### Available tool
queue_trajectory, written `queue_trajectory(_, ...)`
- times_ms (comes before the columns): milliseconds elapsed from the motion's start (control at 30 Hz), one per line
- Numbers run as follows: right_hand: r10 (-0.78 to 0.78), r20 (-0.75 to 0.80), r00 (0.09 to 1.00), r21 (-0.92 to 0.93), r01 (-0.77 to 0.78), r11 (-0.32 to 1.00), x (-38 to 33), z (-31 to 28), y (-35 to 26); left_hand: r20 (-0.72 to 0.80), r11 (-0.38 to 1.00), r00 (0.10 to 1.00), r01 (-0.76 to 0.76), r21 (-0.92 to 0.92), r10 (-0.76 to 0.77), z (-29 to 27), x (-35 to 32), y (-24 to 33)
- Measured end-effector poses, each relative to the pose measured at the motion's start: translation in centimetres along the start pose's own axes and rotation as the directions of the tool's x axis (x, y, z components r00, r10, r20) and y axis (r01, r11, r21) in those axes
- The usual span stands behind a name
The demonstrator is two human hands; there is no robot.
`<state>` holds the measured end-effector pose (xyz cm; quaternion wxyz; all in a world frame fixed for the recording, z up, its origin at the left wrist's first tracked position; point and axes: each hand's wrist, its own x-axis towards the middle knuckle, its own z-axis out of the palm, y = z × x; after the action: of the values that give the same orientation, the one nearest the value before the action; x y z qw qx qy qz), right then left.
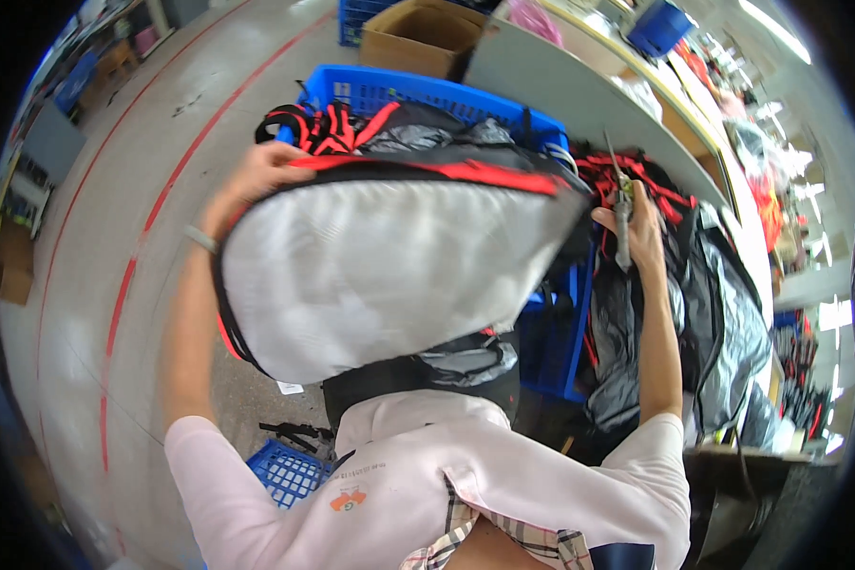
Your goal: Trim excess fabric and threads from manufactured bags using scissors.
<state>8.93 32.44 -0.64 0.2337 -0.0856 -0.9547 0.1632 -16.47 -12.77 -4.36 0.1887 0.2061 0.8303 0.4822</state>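
Note:
A large bag (370,275) with a silver-grey panel, black piping and red trim spans the space before me, its surface smeared by motion. My left hand (261,171) is closed on the bag's upper left edge, at the red trim. Beyond the bag's right end, my right hand (641,223) is closed around what look like scissors (623,223), with a thin blade pointing up and a pale handle hanging down. The right hand is apart from the bag.
Behind the bag stands a blue plastic crate (427,90) of black, red and grey bags. More grey-black bags (722,304) are heaped at right beside a pale partition (579,95). A cardboard box (423,38) sits behind; a blue basket (290,472) is low at left.

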Motion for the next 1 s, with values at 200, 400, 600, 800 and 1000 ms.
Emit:
queue_trajectory(200, 0.37, -0.075, 0.926, 0.384, -0.316, 0.868, -7.3, 7.7, 3.1, -0.163, 0.932, 0.925, -0.356, -0.065, 0.342, -1.7, -7.7, 8.5)
queue_trajectory(400, 0.38, -0.401, 0.834, 0.409, -0.209, 0.889, -4.9, 16.8, 0.4, 0.351, 0.415, 0.779, -0.589, 0.694, 0.519, 15.1, -7.3, 0.0)
queue_trajectory(600, 0.444, -0.141, 0.885, 0.652, -0.255, 0.714, -11.1, 15.9, 2.9, 0.403, 0.454, 0.78, -0.613, 0.647, 0.478, 14.5, 4.7, -11.2)
queue_trajectory(800, 0.421, 0.284, 0.861, 0.626, -0.499, 0.599, -15.4, 17.2, -4.2, 0.133, 0.433, 0.865, -0.369, 0.822, 0.484, 14.7, 1.3, -5.0)
queue_trajectory(1000, 0.325, 0.109, 0.939, 0.888, -0.239, 0.393, -9.2, 13.5, -11.0, -0.056, 0.751, 0.766, -0.609, 0.255, 0.641, 17.1, -12.8, -1.4)
